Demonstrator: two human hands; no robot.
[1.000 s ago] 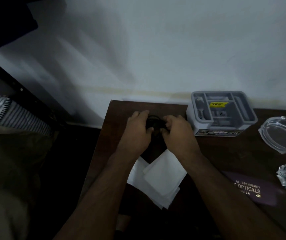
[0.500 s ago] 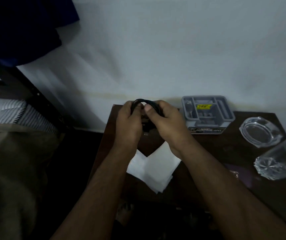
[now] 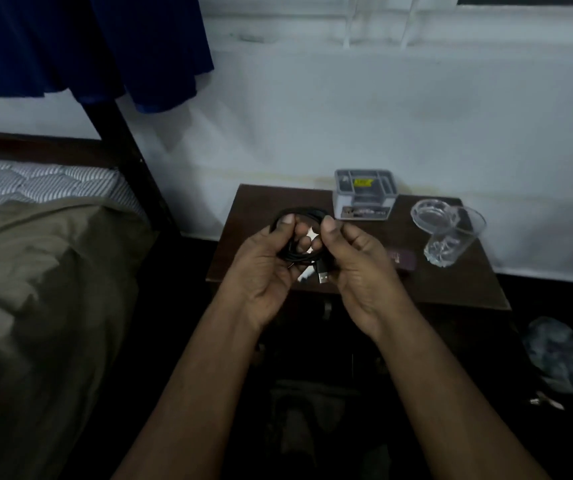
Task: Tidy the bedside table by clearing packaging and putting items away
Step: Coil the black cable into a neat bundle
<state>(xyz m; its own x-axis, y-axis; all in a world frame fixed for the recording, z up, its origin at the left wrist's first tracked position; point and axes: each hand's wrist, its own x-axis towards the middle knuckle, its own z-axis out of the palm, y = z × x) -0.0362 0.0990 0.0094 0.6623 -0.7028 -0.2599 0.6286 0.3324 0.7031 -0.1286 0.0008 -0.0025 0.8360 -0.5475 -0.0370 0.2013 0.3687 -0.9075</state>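
A: What could go wrong from here?

B: The coiled black cable (image 3: 298, 233) could spring loose. The person holds it in the air above the bedside table (image 3: 451, 289), and the loops look bound by nothing but fingers. If either hand eases, the coil would likely open and the plug (image 3: 323, 276), which hangs free below the coil, could swing down.

A: Toward what?

B: The drinking glass (image 3: 451, 242) stands on the table right of the cable, with a glass ashtray (image 3: 432, 214) just behind it. A careless sweep to that side might tip the glass. The grey plastic box (image 3: 364, 195) sits at the back of the table, beyond the cable.

A: How are the hands placed?

B: The left hand (image 3: 264, 268) is closed around the coil's left side, thumb pressed on top. The right hand (image 3: 361, 268) pinches the right side, fingers curled. So the cable sits between the two hands, held by both, clear of the tabletop.

A: Anything under it?

B: A scrap of white paper (image 3: 304, 277) shows on the table beneath the cable, mostly hidden by the hands. A small dark purple case (image 3: 402, 259) lies just right of the right hand.
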